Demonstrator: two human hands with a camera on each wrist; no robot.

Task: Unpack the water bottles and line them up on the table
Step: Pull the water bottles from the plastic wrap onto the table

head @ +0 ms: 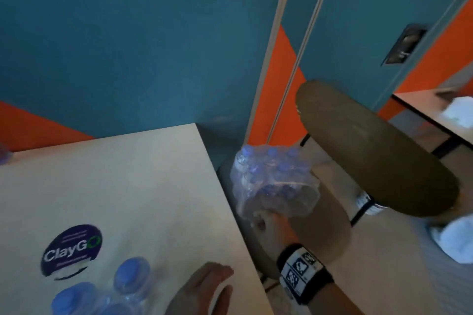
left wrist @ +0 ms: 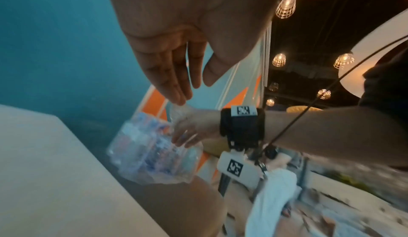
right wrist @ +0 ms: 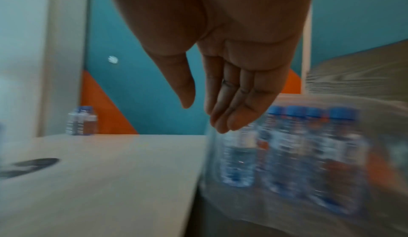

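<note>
A shrink-wrapped pack of blue-capped water bottles [head: 273,181] [left wrist: 150,153] [right wrist: 298,153] stands upright just off the table's right edge, over a round brown seat. My right hand [head: 266,222] [left wrist: 189,131] grips the loose wrap at the pack's near side, with its fingertips hidden in the plastic. My left hand [head: 204,286] [left wrist: 194,92] rests with relaxed fingers on the pale table [head: 128,186] near its front right corner and holds nothing. Several bottles [head: 131,273], partly in loose wrap, stand at the table's front left. Two bottles [right wrist: 81,120] stand side by side at the far left edge.
A brown chair back [head: 371,151] rises right of the pack, above the seat [head: 330,235]. A round ClayGo sticker [head: 71,248] lies on the table. A teal and orange wall runs behind. Another table [head: 435,115] stands at the far right.
</note>
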